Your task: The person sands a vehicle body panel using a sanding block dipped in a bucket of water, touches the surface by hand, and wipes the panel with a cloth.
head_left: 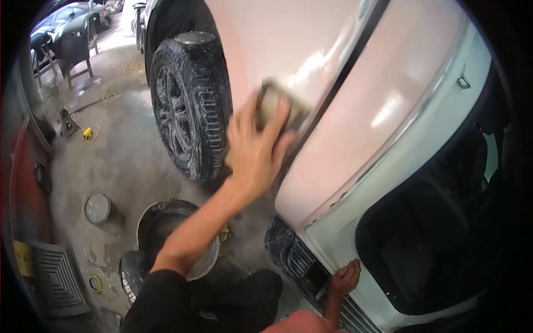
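Note:
My left hand (252, 144), in a black sleeve, is closed round a beige-brown sanding block (272, 102). Motion blurs both; the block lies against the pinkish-white front fender (288, 33) of a car, just ahead of the door gap. Lower right, my right hand (347, 277) has curled fingers and rests by the pale door sill (333, 244), above the black side step (302, 261). Whether it holds anything is hidden. The pinkish door panel (372, 116) lies between the fender and the dark window (427, 238).
A dusty front wheel (191, 105) has a round lid (194, 38) on top. Below stand a wide dark basin (152, 222) and a grey can (98, 209). A yellow cord (102, 108), a green tape ring (95, 283) and a ridged mat (55, 277) lie on the floor.

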`<control>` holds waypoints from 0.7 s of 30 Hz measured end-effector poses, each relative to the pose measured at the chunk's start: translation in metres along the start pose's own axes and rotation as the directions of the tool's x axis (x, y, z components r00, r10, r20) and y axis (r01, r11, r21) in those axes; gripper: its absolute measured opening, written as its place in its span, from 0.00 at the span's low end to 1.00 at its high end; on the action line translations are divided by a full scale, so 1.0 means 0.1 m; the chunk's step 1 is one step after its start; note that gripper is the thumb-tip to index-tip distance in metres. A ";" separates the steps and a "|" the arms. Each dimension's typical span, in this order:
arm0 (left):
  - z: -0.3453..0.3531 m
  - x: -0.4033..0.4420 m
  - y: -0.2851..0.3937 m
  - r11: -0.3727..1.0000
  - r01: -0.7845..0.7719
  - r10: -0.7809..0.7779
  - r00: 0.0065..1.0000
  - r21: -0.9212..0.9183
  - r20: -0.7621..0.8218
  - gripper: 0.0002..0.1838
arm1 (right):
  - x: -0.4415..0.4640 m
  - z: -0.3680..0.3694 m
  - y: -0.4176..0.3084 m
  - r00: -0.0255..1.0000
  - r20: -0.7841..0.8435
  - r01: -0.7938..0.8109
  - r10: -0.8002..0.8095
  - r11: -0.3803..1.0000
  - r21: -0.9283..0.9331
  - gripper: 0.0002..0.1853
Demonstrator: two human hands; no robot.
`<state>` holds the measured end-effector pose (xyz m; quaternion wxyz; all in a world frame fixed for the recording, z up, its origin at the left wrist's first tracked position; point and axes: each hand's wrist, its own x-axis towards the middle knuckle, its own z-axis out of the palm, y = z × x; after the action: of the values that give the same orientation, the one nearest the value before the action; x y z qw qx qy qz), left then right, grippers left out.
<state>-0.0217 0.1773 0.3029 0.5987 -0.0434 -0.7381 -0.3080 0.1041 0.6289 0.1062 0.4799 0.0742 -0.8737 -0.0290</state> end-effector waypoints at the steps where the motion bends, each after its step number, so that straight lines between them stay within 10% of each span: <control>1: 0.03 -0.33 -0.02 1.000 -0.018 0.018 1.000 0.001 0.019 0.33 | 0.00 0.01 -0.03 1.000 -0.019 -0.006 0.006 1.000 0.002 0.16; 21: 0.03 -0.42 0.12 1.000 -0.002 0.002 1.000 0.007 0.012 0.31 | 0.03 -0.04 -0.05 1.000 0.004 -0.008 0.008 1.000 -0.001 0.11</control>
<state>-0.0074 0.2009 0.2696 0.5946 -0.0440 -0.7428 -0.3044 0.1060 0.6234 0.1104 0.4782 0.0704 -0.8750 -0.0277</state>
